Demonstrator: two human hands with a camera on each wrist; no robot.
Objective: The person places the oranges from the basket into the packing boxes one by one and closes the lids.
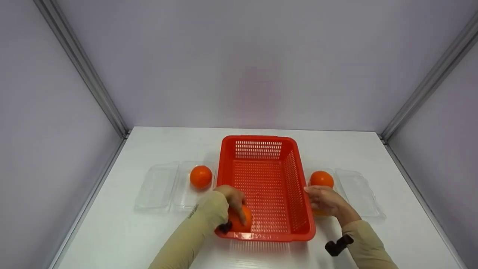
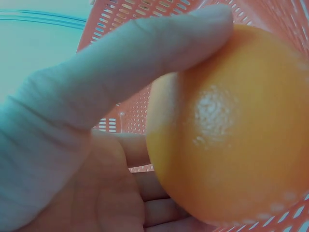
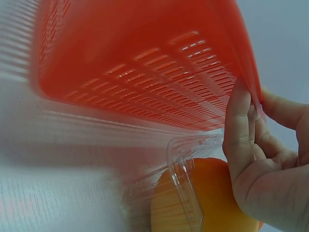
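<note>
With the left hand (image 1: 233, 197) clamped round the orange (image 2: 236, 130) at seven o'clock inside the perforated red basket (image 1: 263, 186) and the right hand (image 1: 328, 201) pinching the rim (image 1: 309, 216) at three o'clock, brace the basket level and guide the orange clear of the sidewalls (image 1: 294, 172).

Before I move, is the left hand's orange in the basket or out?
In: the left hand holds the orange inside the basket, mesh behind it in the left wrist view. Touching bottom: cannot tell.
</note>
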